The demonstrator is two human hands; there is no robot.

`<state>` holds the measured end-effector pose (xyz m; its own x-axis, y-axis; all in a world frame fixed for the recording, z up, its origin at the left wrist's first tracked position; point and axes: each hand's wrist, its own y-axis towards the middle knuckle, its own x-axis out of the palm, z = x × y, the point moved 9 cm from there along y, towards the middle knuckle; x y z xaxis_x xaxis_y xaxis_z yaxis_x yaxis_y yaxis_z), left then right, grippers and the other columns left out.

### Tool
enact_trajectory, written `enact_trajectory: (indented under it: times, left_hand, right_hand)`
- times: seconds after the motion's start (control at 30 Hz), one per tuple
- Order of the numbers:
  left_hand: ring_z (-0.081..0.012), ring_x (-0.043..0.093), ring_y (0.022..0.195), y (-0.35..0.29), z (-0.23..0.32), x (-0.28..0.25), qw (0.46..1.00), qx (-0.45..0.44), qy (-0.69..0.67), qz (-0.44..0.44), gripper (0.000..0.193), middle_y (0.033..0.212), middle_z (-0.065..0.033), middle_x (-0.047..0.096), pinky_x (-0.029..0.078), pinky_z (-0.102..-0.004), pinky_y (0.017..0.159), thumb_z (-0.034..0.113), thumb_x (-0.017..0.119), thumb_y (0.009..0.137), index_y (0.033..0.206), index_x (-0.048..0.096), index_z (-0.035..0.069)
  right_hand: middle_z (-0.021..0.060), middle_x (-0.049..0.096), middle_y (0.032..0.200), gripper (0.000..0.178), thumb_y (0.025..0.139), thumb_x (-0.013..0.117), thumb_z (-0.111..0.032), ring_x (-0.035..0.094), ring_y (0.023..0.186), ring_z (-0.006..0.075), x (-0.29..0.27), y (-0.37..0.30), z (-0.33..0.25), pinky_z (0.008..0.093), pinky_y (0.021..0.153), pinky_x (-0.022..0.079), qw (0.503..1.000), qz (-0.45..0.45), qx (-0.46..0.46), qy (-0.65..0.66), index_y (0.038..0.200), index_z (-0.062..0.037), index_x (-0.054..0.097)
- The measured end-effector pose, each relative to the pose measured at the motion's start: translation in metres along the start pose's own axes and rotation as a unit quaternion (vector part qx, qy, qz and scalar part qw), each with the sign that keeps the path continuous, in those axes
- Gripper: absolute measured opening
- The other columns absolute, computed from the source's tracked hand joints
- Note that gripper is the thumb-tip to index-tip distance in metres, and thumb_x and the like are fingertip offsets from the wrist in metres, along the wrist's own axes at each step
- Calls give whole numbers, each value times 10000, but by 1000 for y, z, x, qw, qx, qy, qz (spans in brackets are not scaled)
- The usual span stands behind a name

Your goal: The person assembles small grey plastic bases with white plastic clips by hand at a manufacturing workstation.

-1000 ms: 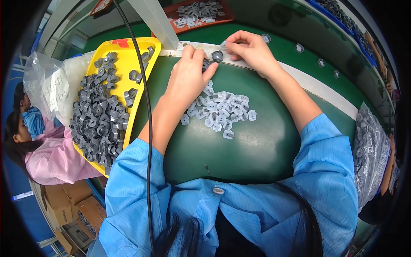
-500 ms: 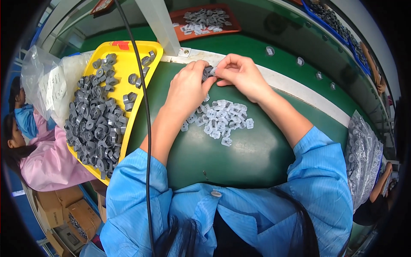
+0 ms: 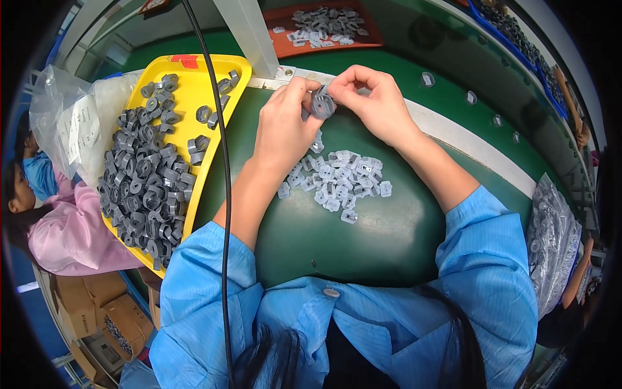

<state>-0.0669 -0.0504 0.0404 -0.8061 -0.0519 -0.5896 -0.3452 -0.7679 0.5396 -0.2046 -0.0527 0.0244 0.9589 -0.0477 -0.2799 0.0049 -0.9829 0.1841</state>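
Gray part: upper centre, between both hands
Left hand: pinches its left side
Right hand: narrow pinch at its right edge, cannot tell on what

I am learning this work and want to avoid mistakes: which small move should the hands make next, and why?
Probably the right hand should press gently toward the dark grey part while the left hand steadies it. The left hand grips that part, and the right hand's fingertips are at or very near its right side; whether they pinch anything is hidden.
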Motion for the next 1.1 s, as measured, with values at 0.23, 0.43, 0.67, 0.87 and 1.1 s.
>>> enact_trajectory:
  times: [0.23, 0.43, 0.67, 0.87, 1.1]
  left_hand:
    - [-81, 615, 741, -2, -3, 2, 987, -61, -148, -9, 331, 824, -78, 656, 501, -228, 657, -1, 716, 763, 1043, 541, -23]
    - [-102, 612, 773, -2, -1, -5, 975, -51, -212, 35, 313, 885, -72, 649, 505, -243, 623, 1, 710, 752, 1022, 552, 12]
    - [-122, 629, 765, -5, 0, -4, 965, -41, -253, 60, 323, 897, -95, 651, 518, -258, 673, 12, 720, 756, 1030, 548, 10]
    - [-165, 648, 771, -5, 8, -12, 978, 1, -190, 87, 331, 900, -103, 656, 521, -273, 675, 27, 738, 738, 1022, 570, 10]
    - [-219, 653, 832, -5, 18, -12, 977, 12, -203, 60, 310, 924, -94, 673, 518, -306, 731, 45, 764, 708, 988, 630, 33]
  right_hand:
    - [26, 635, 710, 163, 799, 681, -162, 547, 689, 74, 6, -5, -6, 249, 634, 454, 995, 13, 1, 102, 817, -1, 659]
    - [34, 618, 664, 201, 761, 707, -208, 541, 626, 98, -3, -6, -30, 269, 602, 455, 999, -3, -47, -24, 788, -12, 671]
    - [53, 611, 645, 190, 756, 700, -207, 549, 597, 125, -6, -6, -46, 278, 602, 464, 995, -28, -21, -97, 784, -21, 671]
    - [56, 641, 716, 241, 737, 736, -195, 589, 639, 122, -15, -10, -70, 272, 621, 480, 951, 98, -215, -199, 866, -5, 664]
    - [33, 660, 778, 154, 808, 702, -133, 593, 677, 74, 1, -4, -17, 211, 630, 485, 981, -122, 56, 139, 890, -11, 659]
